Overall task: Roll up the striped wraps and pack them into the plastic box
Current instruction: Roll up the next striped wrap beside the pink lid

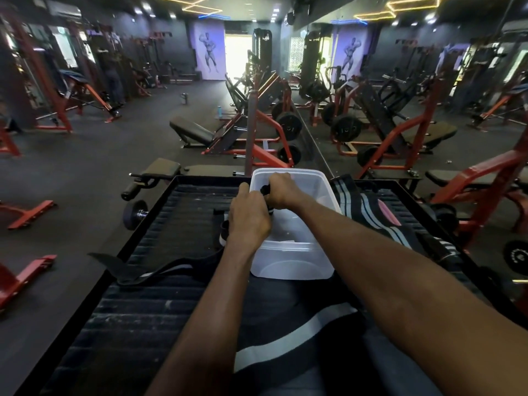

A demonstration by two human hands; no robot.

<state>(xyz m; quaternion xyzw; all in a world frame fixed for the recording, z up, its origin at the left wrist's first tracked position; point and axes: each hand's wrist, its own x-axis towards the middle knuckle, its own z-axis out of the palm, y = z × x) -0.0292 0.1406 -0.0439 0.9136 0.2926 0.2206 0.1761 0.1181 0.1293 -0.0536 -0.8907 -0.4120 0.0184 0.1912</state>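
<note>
Both hands met over the plastic box (291,252), which sat on the black ribbed platform (160,295). The left hand (249,217) and the right hand (281,190) were curled tight around a dark striped wrap (267,195) (mostly hidden by the fingers). Its tail (148,271) trailed left, and another wrap (368,204) lay just right of the box.

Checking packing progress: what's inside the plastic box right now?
The plastic box looks mostly bare inside; only a small pale item lies at the bottom. Both hands cover the far corner.
</note>
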